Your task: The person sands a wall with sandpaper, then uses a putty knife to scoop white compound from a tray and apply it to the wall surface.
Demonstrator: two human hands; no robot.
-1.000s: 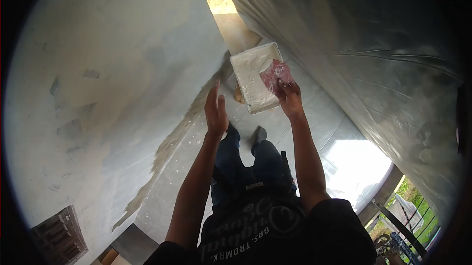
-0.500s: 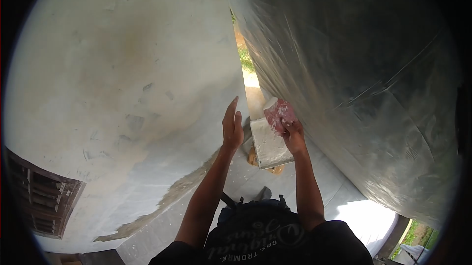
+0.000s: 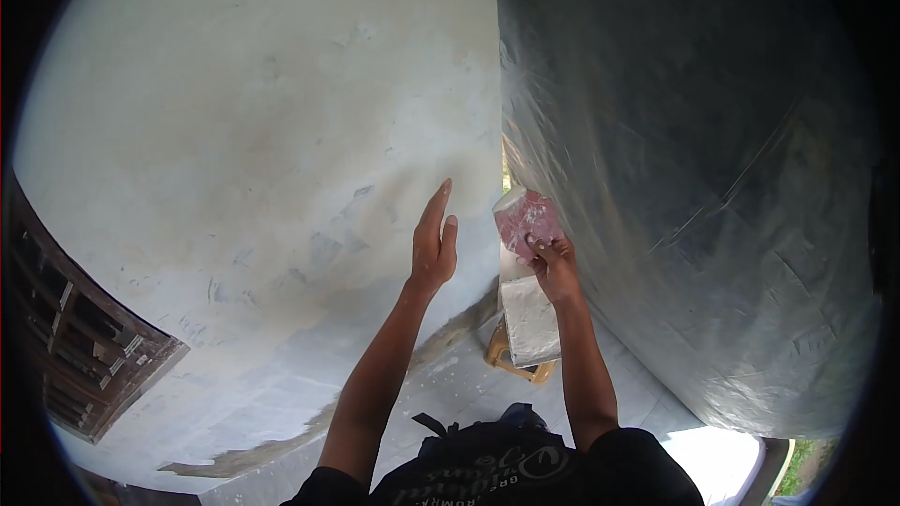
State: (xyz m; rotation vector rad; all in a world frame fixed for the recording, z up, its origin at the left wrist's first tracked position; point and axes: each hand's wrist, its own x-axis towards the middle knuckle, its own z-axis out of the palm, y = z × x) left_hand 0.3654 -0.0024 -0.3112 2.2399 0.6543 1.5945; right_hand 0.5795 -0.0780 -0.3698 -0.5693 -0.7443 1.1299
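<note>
My right hand (image 3: pixel 553 267) pinches a flat pinkish-red putty spreader (image 3: pixel 528 222), thumb on its face. White smears mark the spreader, and its upper left edge is coated white. My left hand (image 3: pixel 434 241) is raised in front of the wall (image 3: pixel 281 112), fingers stretched up and thumb apart, holding nothing. The wall is pale, with patchy filler and darker marks. Below my right hand, a board covered in white paste (image 3: pixel 530 318) rests over a yellowish-brown stool (image 3: pixel 502 351).
A large translucent plastic sheet (image 3: pixel 694 178) hangs along the right side, close to my right arm. At lower left is a brown wooden window frame (image 3: pixel 89 318). Grey tiled floor (image 3: pixel 422 412) lies below, with bright light entering at lower right.
The view has shifted, so the wall fills more of it and the gap beside the sheet looks narrower. The spreader appears farther above the board. Both hands keep their poses.
</note>
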